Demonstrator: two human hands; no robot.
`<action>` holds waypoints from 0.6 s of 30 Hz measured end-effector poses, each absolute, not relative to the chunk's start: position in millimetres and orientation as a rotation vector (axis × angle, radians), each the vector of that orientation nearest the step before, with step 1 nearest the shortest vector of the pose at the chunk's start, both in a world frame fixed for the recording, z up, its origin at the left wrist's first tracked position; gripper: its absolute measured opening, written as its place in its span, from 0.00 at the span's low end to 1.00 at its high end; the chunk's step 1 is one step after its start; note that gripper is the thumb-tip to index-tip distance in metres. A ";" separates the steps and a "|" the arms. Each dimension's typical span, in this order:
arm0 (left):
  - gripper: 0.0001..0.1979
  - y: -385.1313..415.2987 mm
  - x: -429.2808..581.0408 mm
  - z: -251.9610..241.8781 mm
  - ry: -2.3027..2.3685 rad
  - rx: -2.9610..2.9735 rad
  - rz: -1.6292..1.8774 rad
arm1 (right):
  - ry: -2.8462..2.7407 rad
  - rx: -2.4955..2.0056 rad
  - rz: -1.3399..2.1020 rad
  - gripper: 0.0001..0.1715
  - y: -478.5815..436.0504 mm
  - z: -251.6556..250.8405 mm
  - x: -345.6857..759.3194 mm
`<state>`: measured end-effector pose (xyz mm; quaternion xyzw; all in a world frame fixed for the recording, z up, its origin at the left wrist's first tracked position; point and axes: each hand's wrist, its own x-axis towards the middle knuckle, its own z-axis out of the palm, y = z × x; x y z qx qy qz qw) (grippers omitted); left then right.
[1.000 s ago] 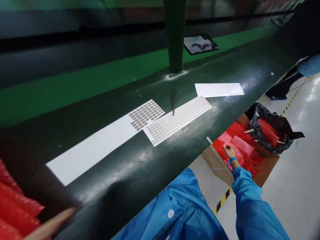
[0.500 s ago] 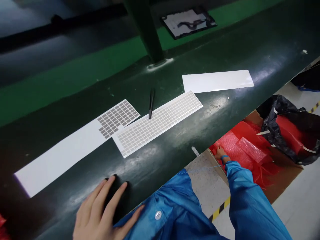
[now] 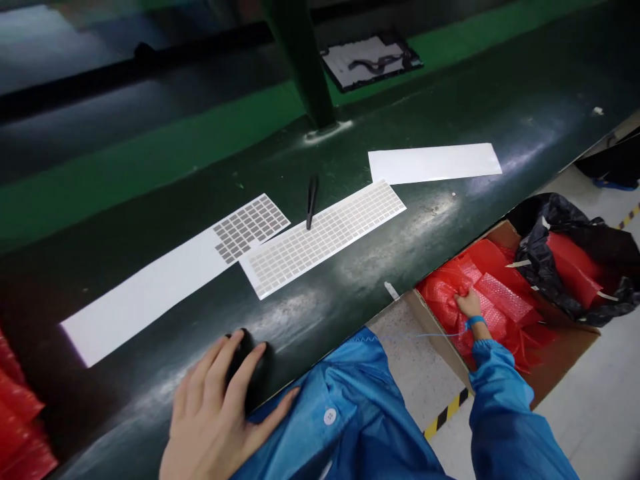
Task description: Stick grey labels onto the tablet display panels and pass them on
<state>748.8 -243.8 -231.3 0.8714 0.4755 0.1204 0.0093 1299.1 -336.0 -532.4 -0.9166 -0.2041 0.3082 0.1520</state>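
Our left hand point(image 3: 215, 407) spread on the bench point(image 3: 350, 297), our right hand point(image 3: 470, 305) down among red bubble wrap point(image 3: 505, 297)
At the lower left of the frame we hold our left fingers well apart, thumb out wide toward the bench edge, palm down and with nothing in their grasp; at the lower right our right fingers are bent in and touch the red bubble wrap, which lies inside an open cardboard box point(image 3: 563, 357), though we cannot tell whether they have closed on it; a blue band point(image 3: 474, 321) rings our right wrist, and near the middle of the frame we see black tweezers point(image 3: 311, 203) with one end over a white sheet of small grey labels point(image 3: 325, 240), well apart from both our hands
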 end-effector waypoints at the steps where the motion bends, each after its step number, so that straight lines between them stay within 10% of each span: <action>1: 0.43 -243.3 749.0 -231.8 1.477 2.712 0.396 | -0.535 -2.601 0.826 0.21 -343.2 -515.3 1307.5; 18: 0.29 -245.8 827.1 -190.6 0.598 1.750 0.728 | -0.364 -1.900 -0.073 0.16 -406.4 -195.3 1218.0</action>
